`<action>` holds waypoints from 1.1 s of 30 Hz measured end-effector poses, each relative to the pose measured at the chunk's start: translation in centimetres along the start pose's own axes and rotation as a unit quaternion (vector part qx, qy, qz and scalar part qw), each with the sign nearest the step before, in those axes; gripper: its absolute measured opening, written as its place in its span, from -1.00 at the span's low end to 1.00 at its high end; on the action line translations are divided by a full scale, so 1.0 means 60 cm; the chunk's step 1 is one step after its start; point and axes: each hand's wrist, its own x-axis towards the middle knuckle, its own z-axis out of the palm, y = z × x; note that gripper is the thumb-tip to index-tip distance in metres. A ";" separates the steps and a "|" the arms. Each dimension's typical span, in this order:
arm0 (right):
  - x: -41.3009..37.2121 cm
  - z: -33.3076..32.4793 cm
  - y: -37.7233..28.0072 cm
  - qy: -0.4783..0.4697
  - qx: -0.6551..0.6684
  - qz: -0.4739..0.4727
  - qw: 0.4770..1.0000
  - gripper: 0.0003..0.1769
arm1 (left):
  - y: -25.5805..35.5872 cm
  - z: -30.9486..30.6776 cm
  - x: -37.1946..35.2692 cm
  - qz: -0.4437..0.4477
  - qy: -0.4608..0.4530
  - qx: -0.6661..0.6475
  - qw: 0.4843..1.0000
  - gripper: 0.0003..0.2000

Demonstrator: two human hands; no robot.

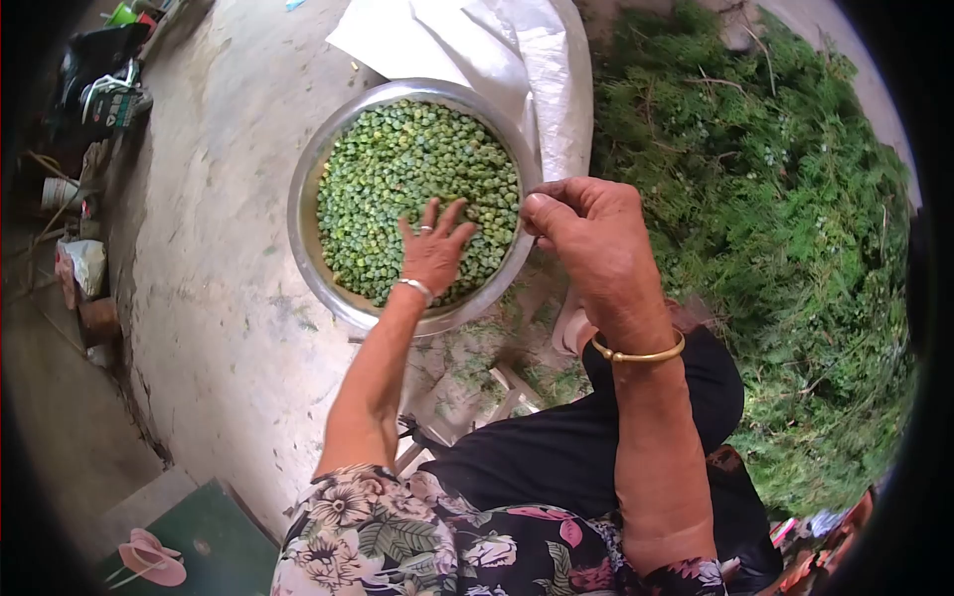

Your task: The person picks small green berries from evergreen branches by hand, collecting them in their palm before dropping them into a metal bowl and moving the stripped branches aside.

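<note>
The left hand [430, 260] rests palm down on the heaped green berries [397, 189] in the middle of the frame, its fingers spread and released, grasping nothing that can be seen; it wears a ring [426, 228] and a silver bracelet [416, 290]. The right hand [591, 223] is raised at the basin's right edge, its thumb and forefinger pinched together and the other fingers curled in; whether something small sits between the tips cannot be told. A gold-coloured bangle [636, 356] circles that wrist. The berries nearly fill the round metal basin [301, 223], which stands on the pale floor [224, 199], left of centre. White sheeting [561, 89] lies just beyond the basin, at the upper middle. Below the hands are black trousers [537, 447], part of a pale stool frame [512, 392] and a floral top [397, 526]. A broad heap of leafy green branches [745, 199] covers the right side of the frame. At the lower left, a pink object [152, 558] lies on a dark green surface [224, 526]. At the upper left, a dark green item [121, 107] bears pale marks, too small to read; no other writing is legible.
</note>
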 end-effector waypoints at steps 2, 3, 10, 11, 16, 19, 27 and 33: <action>-0.002 -0.004 0.001 -0.007 0.010 0.049 0.999 -0.72 | -0.044 0.006 -0.023 -0.011 0.006 0.025 1.000 -0.60; 0.000 -0.007 0.000 -0.005 0.012 0.049 0.999 -0.72 | -0.064 0.000 -0.036 -0.051 0.007 0.007 0.999 -0.57; -0.007 0.000 -0.014 0.004 0.022 -0.013 1.000 -0.74 | -0.166 -0.022 -0.138 -0.143 0.020 -0.097 0.985 -0.51; -0.010 -0.007 -0.016 0.004 0.010 -0.033 0.999 -0.75 | -0.166 -0.016 -0.143 -0.136 0.049 -0.106 0.984 -0.55; -0.046 -0.067 -0.025 0.096 -0.040 -0.142 0.984 -0.77 | -0.080 -0.073 -0.111 -0.101 0.063 -0.136 0.984 -0.66; -0.103 -0.148 -0.096 0.052 0.104 -0.114 0.987 -0.78 | -0.008 -0.107 -0.067 -0.018 0.088 -0.248 0.965 -0.74; -0.285 -0.433 -0.044 0.297 -0.183 -0.070 0.935 -0.79 | 0.300 -0.336 0.097 0.231 0.060 -0.248 0.939 -0.76; -0.362 -0.535 0.055 0.310 -0.233 0.014 0.922 -0.80 | 0.533 -0.322 0.208 0.373 -0.141 -0.093 0.912 -0.68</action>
